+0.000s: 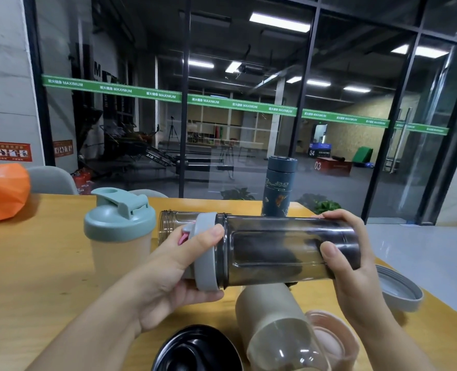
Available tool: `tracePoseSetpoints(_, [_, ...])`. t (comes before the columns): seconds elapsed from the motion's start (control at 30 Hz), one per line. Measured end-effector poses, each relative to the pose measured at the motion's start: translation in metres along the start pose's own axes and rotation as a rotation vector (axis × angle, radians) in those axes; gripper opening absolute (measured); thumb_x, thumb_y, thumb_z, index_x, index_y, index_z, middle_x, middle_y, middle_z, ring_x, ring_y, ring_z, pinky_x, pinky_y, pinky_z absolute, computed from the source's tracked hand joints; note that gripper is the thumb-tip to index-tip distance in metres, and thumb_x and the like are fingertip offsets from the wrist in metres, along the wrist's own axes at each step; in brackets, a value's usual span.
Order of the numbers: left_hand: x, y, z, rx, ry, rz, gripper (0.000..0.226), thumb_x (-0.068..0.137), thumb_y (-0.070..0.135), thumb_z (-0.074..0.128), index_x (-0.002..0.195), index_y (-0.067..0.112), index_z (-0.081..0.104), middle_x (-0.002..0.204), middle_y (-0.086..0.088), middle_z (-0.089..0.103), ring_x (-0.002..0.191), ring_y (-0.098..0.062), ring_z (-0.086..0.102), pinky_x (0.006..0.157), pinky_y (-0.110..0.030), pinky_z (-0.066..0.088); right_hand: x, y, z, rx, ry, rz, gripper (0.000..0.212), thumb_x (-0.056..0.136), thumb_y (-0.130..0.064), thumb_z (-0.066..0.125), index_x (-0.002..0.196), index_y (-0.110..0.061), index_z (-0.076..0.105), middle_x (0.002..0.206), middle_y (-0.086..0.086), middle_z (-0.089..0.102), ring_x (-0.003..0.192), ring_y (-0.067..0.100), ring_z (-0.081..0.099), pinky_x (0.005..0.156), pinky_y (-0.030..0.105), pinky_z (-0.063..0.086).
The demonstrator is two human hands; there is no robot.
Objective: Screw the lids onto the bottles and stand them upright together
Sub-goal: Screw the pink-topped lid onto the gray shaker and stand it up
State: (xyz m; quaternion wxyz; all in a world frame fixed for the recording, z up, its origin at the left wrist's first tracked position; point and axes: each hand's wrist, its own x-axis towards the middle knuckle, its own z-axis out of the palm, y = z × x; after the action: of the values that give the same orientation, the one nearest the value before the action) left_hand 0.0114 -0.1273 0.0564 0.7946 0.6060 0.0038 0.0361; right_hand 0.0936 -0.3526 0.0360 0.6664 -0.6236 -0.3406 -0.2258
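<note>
The left hand (179,266) curls its fingers and thumb round the grey lid (206,253), seated on the mouth of the dark smoked bottle (283,247). The right hand (353,253) wraps the bottle's base, probably to brace it sideways while the lid turns. Just left of this bottle a capped green-lidded shaker (120,231) stands upright; behind it stands a blue flask (278,186). Below it lie an uncapped beige bottle (272,319), a black lid (197,349), and another grey lid (398,287) to the right.
</note>
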Motion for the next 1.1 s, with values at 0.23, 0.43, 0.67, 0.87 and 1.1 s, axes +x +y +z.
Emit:
tracePoseSetpoints(0.23, [-0.004, 0.005, -0.003, 0.008, -0.008, -0.071, 0.077, 0.042, 0.045, 0.074, 0.109, 0.008, 0.064, 0.086, -0.022, 0.070, 0.075, -0.036, 0.065, 0.053, -0.039, 0.060, -0.002, -0.004, 0.002, -0.020, -0.064, -0.111, 0.042, 0.072, -0.034, 0.061, 0.113, -0.029, 0.052, 0.117, -0.010, 0.060, 0.108, 0.015, 0.059, 0.090, 0.030, 0.049])
tracePoseSetpoints(0.43, [0.001, 0.003, -0.007, 0.045, 0.021, 0.142, 0.070, 0.049, 0.035, 0.083, 0.115, 0.027, 0.059, 0.109, -0.008, 0.068, 0.082, -0.022, 0.070, 0.060, -0.038, 0.058, 0.004, -0.004, -0.002, 0.019, -0.111, 0.104, 0.073, 0.057, -0.069, 0.071, 0.125, -0.052, 0.048, 0.128, -0.011, 0.058, 0.115, 0.021, 0.058, 0.093, 0.041, 0.050])
tracePoseSetpoints(0.67, [0.004, -0.005, -0.003, 0.179, -0.032, 0.383, 0.091, 0.040, 0.036, 0.082, 0.122, 0.050, 0.047, 0.123, 0.013, 0.061, 0.106, -0.009, 0.064, 0.071, -0.024, 0.055, 0.014, -0.006, -0.010, 0.222, -0.090, 0.484, 0.098, 0.030, -0.078, 0.074, 0.112, -0.025, 0.066, 0.100, 0.015, 0.071, 0.085, 0.027, 0.068, 0.064, 0.038, 0.055])
tracePoseSetpoints(0.87, [0.007, -0.010, -0.002, 0.182, -0.035, 0.358, 0.090, 0.039, 0.036, 0.082, 0.121, 0.049, 0.048, 0.120, 0.011, 0.063, 0.104, -0.013, 0.065, 0.073, -0.027, 0.056, 0.013, -0.006, -0.008, 0.182, -0.073, 0.513, 0.043, 0.051, -0.056, 0.076, 0.079, -0.023, 0.069, 0.085, 0.012, 0.068, 0.075, 0.027, 0.066, 0.062, 0.037, 0.051])
tracePoseSetpoints(1.1, [0.006, -0.008, -0.002, 0.112, -0.025, 0.161, 0.085, 0.040, 0.046, 0.081, 0.120, 0.040, 0.053, 0.114, 0.004, 0.067, 0.097, -0.021, 0.069, 0.066, -0.039, 0.059, 0.006, 0.001, -0.002, 0.073, 0.069, 0.264, 0.024, 0.062, -0.044, 0.064, 0.081, -0.031, 0.063, 0.068, -0.004, 0.058, 0.060, 0.024, 0.055, 0.052, 0.030, 0.045])
